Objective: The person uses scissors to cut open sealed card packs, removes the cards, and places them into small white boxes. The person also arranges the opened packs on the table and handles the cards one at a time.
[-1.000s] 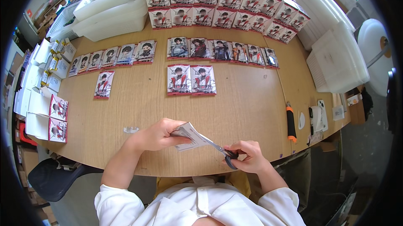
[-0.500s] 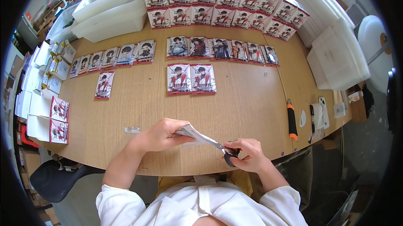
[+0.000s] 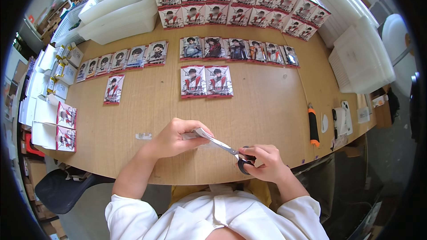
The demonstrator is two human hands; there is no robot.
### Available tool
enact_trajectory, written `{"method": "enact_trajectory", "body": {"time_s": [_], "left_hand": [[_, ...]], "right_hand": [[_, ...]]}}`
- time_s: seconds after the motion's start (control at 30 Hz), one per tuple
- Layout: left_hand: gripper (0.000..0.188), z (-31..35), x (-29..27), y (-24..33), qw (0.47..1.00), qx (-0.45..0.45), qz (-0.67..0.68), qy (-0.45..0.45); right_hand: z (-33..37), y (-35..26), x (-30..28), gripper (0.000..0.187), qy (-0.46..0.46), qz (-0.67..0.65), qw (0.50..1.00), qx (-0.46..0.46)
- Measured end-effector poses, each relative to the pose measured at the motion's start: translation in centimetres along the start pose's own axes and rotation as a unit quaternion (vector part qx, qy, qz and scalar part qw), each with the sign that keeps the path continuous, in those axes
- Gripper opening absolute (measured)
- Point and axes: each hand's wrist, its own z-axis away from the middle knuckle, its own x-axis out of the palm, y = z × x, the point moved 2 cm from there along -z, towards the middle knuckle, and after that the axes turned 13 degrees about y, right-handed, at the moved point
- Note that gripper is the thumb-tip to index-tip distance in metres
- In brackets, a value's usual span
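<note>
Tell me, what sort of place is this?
Probably a packing or sorting workroom: matching printed boxes are stacked along the back of a wooden table, with whitish plastic bins at both sides.

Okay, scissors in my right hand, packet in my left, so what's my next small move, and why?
Probably a gentle squeeze of the scissors: your right hand has them seemingly partly open, their blades reach the packet at its edge, and your left hand grips it close by.

Lettering on the 2 side-by-side white-and-red packets is too small to read
</note>
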Motion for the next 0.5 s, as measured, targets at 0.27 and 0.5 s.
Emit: {"method": "enact_trajectory", "body": {"time_s": [0.27, 0.5], "left_hand": [[0.016, 0.18, 0.10, 0.00, 0.998, 0.034, 0.015, -0.045], [0.019, 0.02, 0.34, 0.21, 0.996, 0.065, 0.020, -0.055]], "right_hand": [[0.05, 0.35, -0.09, 0.042, -0.033, -0.011, 0.999, -0.031], [0.15, 0.18, -0.10, 0.038, -0.030, -0.045, 0.998, -0.011]]}}
